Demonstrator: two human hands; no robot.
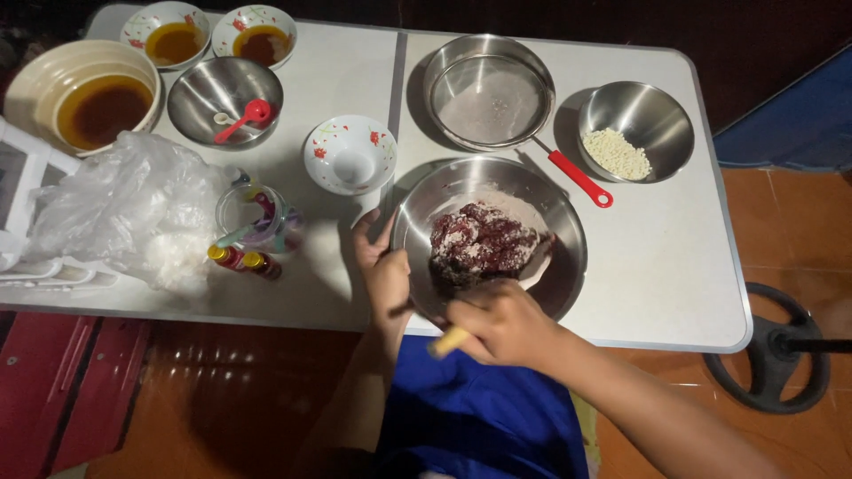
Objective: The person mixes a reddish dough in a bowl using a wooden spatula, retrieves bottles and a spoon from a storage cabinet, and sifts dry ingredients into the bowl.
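A steel mixing bowl [559, 222] near the table's front edge holds dark red batter [484, 244] dusted with white flour. My left hand [383, 266] grips the bowl's left rim. My right hand [504, 321] is closed on a yellow-handled utensil [450, 340], whose working end dips into the batter at the bowl's near side; that end is hidden.
On the white folding table [674, 275]: a sieve with a red handle [488, 93], a steel bowl of white chips [635, 133], a small floral bowl [351, 153], a steel bowl with a red spoon [224, 99], bowls of brown liquid [93, 102], a plastic bag [133, 208], small bottles [244, 260].
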